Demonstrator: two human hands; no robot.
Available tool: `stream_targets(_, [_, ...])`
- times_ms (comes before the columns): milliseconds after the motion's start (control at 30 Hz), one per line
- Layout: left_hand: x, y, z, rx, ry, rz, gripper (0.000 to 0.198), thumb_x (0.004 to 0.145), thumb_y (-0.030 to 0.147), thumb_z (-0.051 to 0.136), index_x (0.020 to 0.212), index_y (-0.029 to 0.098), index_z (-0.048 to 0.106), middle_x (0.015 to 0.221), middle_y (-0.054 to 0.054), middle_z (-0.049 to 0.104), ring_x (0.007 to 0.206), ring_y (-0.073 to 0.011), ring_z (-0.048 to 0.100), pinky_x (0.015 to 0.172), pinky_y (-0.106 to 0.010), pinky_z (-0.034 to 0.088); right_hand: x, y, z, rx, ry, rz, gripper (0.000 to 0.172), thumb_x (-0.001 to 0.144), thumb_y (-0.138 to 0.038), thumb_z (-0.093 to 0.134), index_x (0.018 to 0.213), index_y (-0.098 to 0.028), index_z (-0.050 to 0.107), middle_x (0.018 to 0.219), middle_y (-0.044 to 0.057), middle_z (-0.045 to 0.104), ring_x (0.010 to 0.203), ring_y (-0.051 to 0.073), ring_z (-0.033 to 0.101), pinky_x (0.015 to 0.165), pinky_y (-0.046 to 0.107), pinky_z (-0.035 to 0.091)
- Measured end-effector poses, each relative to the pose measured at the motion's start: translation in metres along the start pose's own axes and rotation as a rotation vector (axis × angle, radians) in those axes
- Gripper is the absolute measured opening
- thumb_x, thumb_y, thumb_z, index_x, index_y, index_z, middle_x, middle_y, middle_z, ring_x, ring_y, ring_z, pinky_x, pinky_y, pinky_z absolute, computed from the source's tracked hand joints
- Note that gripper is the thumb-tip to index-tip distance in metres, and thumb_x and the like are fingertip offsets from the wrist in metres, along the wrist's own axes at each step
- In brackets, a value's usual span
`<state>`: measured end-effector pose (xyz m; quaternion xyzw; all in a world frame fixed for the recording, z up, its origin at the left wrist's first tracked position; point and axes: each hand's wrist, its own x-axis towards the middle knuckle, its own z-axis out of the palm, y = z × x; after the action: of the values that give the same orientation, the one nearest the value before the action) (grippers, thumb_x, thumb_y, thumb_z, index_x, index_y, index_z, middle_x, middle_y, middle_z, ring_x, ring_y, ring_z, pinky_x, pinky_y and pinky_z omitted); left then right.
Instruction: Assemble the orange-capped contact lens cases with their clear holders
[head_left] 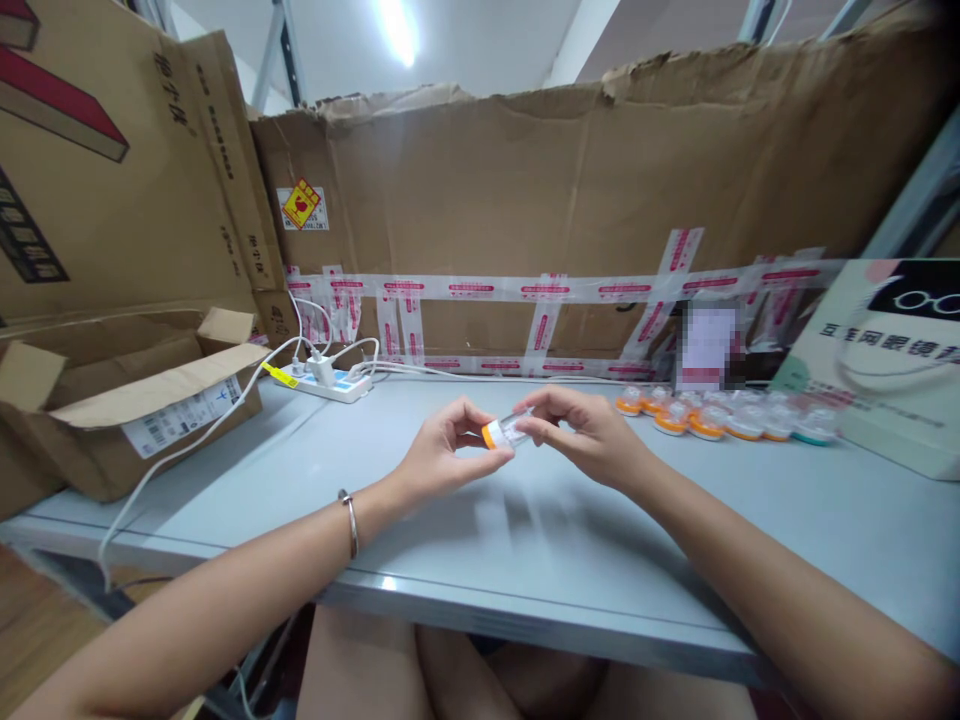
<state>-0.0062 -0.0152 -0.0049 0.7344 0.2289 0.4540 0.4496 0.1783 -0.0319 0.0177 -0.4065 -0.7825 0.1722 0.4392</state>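
Observation:
A small clear container with an orange and white base (504,432) is held between both hands above the grey table (420,530). My left hand (454,445) grips its orange end between thumb and fingers. At the clear end, my right hand (574,430) pinches the container with thumb and fingertips. Several similar clear containers (706,420) with orange bases, and one with a teal base, stand grouped on the table to the right of my right hand.
An open cardboard box (150,400) sits at the left, beside a white power strip (330,380) with cables. Large taped cardboard (465,200) lines the back. A pale printed bag (892,380) stands at the right. The table's front edge (525,615) is near my legs.

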Motion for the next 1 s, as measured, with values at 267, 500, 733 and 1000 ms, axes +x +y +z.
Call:
stream_targets(267, [0.003,-0.005,0.005,0.268,0.228,0.153,0.029,0.066,0.027,0.068,0.075,0.016,0.043,0.075,0.001,0.051,0.072,-0.0108,0.056,0.071,-0.027,0.05,0.006,-0.002,0.027,0.433,0.037,0.216,0.041,0.069,-0.04,0.062,0.105,-0.022,0.054,0.074,-0.001,0.06,0.066,0.013,0.055,0.062,0.027,0.045])
stream_targets(500, [0.005,-0.005,-0.002,0.404,0.185,0.213,0.033,0.062,0.031,0.071,0.081,0.016,0.049,0.081,-0.002,0.053,0.079,-0.0145,0.055,0.077,-0.031,0.047,0.004,0.001,0.033,0.632,0.039,0.351,0.064,0.065,-0.038,0.067,0.117,-0.024,0.033,0.096,0.005,0.063,0.085,0.017,0.06,0.076,0.036,0.047])
stream_targets(733, [0.031,0.005,-0.018,0.22,-0.096,-0.035,0.037,0.075,0.037,0.058,0.105,0.017,0.054,0.109,-0.009,0.055,0.101,-0.02,0.051,0.082,-0.032,0.042,0.005,0.011,0.016,0.551,-0.038,0.453,0.051,0.057,-0.026,0.074,0.095,-0.021,0.042,0.083,0.002,0.066,0.075,0.015,0.061,0.076,0.035,0.046])
stream_targets(1000, [0.051,-0.002,-0.021,0.042,-0.138,-0.026,0.024,0.076,0.035,0.058,0.084,0.014,0.061,0.085,-0.004,0.06,0.081,-0.0141,0.054,0.075,-0.026,0.041,0.009,0.009,0.025,0.958,0.014,0.478,0.025,0.063,-0.03,0.07,0.083,-0.016,0.066,0.088,0.003,0.067,0.09,0.013,0.058,0.098,0.031,0.034])
